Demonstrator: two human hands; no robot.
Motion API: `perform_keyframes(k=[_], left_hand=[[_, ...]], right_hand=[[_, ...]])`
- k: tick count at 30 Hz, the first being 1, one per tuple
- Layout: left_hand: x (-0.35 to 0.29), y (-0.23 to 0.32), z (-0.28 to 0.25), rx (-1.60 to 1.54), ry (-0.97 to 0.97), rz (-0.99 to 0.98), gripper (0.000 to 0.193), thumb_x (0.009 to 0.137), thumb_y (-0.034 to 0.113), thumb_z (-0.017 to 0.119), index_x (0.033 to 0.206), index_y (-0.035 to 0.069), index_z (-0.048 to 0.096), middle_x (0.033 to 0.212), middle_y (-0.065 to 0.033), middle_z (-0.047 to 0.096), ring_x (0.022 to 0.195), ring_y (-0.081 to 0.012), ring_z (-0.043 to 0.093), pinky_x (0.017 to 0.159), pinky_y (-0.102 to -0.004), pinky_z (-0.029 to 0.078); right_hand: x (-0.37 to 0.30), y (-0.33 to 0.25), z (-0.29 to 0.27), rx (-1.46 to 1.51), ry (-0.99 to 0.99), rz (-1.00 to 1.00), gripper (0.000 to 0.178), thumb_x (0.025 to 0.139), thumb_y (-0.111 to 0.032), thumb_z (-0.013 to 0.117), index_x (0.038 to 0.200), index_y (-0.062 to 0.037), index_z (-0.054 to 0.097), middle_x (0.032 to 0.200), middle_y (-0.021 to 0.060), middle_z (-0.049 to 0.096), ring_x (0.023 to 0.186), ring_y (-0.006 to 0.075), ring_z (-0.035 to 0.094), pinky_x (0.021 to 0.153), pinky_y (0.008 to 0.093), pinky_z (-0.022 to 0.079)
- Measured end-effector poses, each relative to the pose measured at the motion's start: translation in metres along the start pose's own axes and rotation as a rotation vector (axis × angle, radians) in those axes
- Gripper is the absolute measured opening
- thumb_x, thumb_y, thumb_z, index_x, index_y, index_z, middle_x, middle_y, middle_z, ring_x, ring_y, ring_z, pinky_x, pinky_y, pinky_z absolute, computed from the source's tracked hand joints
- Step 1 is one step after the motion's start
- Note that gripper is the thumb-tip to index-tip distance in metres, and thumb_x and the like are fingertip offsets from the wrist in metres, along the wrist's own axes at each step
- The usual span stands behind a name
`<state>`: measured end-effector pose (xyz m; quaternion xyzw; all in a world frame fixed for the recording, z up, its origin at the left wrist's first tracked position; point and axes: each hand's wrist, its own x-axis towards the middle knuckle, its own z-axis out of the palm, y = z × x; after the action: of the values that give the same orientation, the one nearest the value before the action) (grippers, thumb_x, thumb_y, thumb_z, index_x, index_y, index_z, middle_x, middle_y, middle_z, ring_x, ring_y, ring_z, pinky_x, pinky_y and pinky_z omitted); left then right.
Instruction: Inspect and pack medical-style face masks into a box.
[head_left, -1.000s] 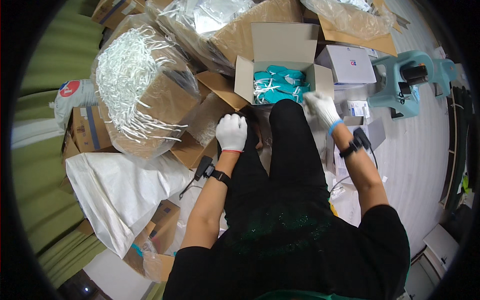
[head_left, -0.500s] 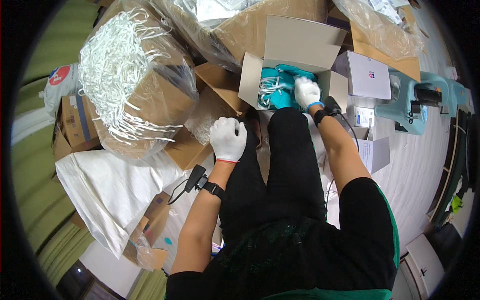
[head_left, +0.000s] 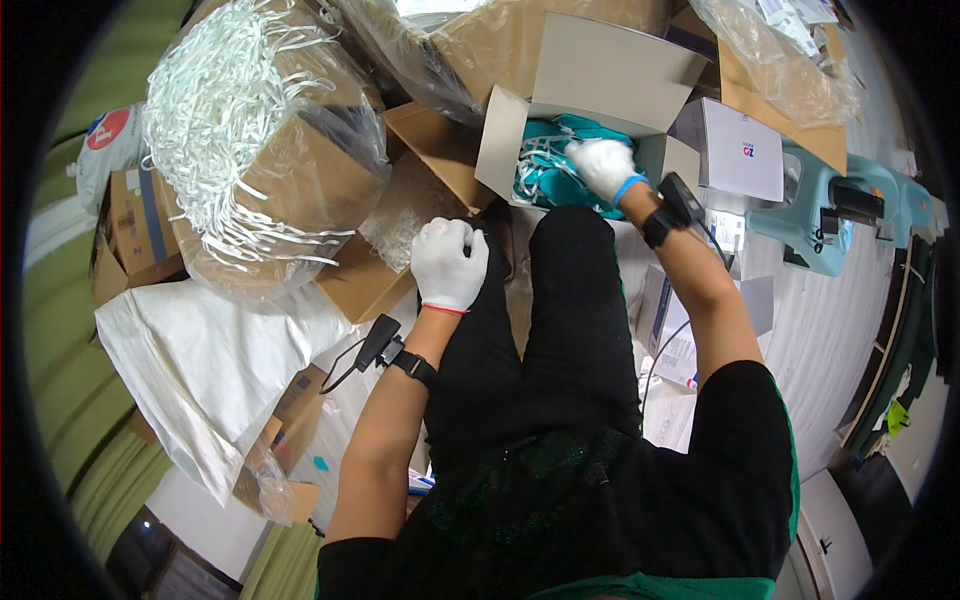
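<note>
Here, left hand [head_left: 449, 266] loosely fisted, right hand [head_left: 603, 168], grip unclear, over several teal pieces [head_left: 564, 189], one box [head_left: 612, 72].

On the left, a tangle of white strips [head_left: 215, 115] spills over a brown carton [head_left: 300, 185] wrapped in clear plastic. Nearer lies a crumpled white sheet [head_left: 200, 365]; green curtains [head_left: 55, 310] hang leftmost. Far right, a closed white box [head_left: 740, 150] sits beside a pale blue plastic piece of furniture [head_left: 815, 215] on a light floor [head_left: 815, 340].

Open cartons [head_left: 612, 75] suggest a packing workroom.
</note>
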<state>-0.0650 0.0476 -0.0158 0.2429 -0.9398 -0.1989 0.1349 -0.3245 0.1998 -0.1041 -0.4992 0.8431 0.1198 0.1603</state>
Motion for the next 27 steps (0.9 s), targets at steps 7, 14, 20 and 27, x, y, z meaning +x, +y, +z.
perform_keyframes(k=[7, 14, 20, 27], left_hand=[[0.002, 0.003, 0.002, -0.009, -0.007, 0.003, 0.018, 0.077, 0.020, 0.069, 0.069, 0.011, 0.056, 0.074, -0.0090, 0.054, 0.077, -0.0303, 0.056, 0.068, -0.0436, 0.042], [0.003, 0.011, 0.002, 0.018, 0.031, 0.037, 0.022, 0.077, 0.019, 0.069, 0.066, 0.011, 0.052, 0.070, -0.0074, 0.051, 0.073, -0.0295, 0.054, 0.066, -0.0430, 0.040], [0.000, 0.022, 0.006, 0.069, 0.006, 0.072, 0.015, 0.078, 0.021, 0.066, 0.073, 0.011, 0.056, 0.076, -0.0089, 0.055, 0.078, -0.0296, 0.057, 0.070, -0.0437, 0.043], [-0.001, 0.033, 0.003, -0.267, 0.018, -0.198, 0.022, 0.084, 0.024, 0.067, 0.072, 0.007, 0.062, 0.077, -0.0116, 0.062, 0.076, -0.0314, 0.061, 0.071, -0.0452, 0.048]], right_hand=[[0.030, -0.039, 0.010, -0.024, -0.175, -0.496, 0.014, 0.078, -0.014, 0.063, 0.090, -0.0122, 0.071, 0.079, 0.0125, 0.068, 0.077, 0.0337, 0.071, 0.061, 0.0450, 0.056], [-0.018, 0.033, -0.017, 0.437, 0.271, -0.272, 0.015, 0.079, -0.019, 0.063, 0.087, -0.0111, 0.073, 0.085, 0.0147, 0.070, 0.080, 0.0328, 0.069, 0.073, 0.0409, 0.054], [-0.081, 0.075, -0.067, 1.239, 0.343, 0.294, 0.019, 0.087, -0.013, 0.067, 0.101, -0.0017, 0.072, 0.089, 0.0061, 0.072, 0.080, 0.0143, 0.065, 0.077, 0.0272, 0.051], [-0.134, 0.077, -0.105, 1.730, 0.549, 0.346, 0.016, 0.090, -0.015, 0.069, 0.098, -0.0013, 0.070, 0.085, -0.0007, 0.067, 0.074, 0.0073, 0.059, 0.066, 0.0220, 0.047]])
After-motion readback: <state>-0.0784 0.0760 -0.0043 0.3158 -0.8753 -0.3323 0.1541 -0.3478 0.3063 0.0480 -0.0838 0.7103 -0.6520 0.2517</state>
